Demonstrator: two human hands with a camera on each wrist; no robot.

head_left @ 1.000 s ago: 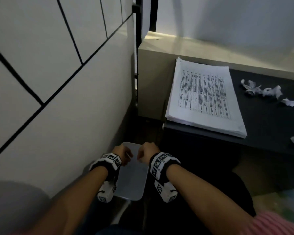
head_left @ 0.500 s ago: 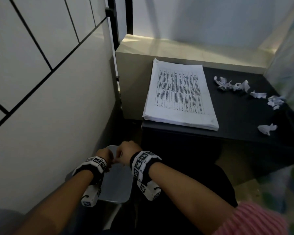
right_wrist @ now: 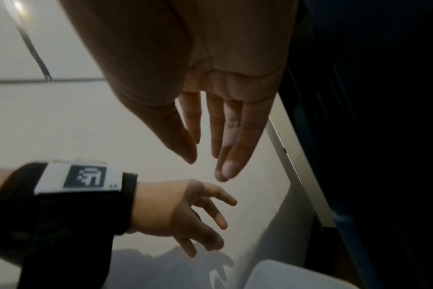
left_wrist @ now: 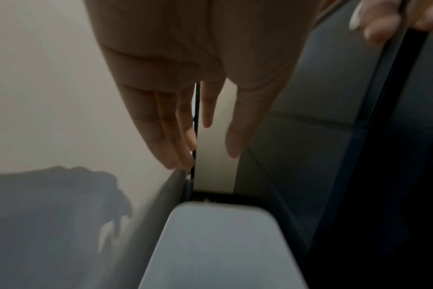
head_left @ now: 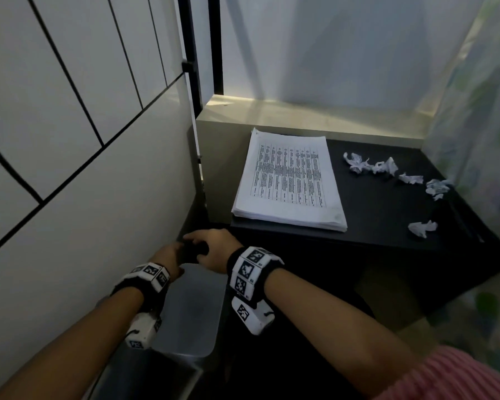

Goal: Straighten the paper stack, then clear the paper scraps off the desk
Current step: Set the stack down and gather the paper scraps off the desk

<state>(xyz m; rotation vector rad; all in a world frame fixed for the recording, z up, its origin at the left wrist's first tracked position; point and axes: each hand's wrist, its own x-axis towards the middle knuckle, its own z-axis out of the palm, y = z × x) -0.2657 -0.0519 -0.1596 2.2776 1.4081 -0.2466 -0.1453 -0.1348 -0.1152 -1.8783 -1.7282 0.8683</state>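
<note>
Both hands are seen low at the near left, below the desk (head_left: pixel 387 226) edge and above a grey bin (head_left: pixel 191 313) that stands against the wall (head_left: pixel 70 197).

Left hand (head_left: pixel 168 256): fingers are extended and loosely spread in the wrist views; nothing is held.

Right hand (head_left: pixel 214 249): fingers are straight and close together, pointing down and away; nothing is held. The two hands lie just beside each other; contact between them cannot be confirmed.

Paper stack (head_left: pixel 289 180): it is found on the left part of the desk, far and right of both hands, at a higher level. Its long axis runs near-to-far, tilted slightly. The edges appear fairly even, though sheets at the near right corner look faintly fanned; whether straightening is finished is a matter of judgement only.

Scraps (head_left: pixel 384 167): a row of crumpled pieces lies at the far right of the desk, with one further scrap (head_left: pixel 422 228) nearer, by the right edge. All are well apart from the hands and right of the stack.

Assessment: the scraps are not yet cleared. The coming move is judged to turn on a reach up and to the right, across or around the stack. The right hand is the nearer to stack and scraps alike. The bin is noted directly beneath the hands as a probable receptacle.
</note>
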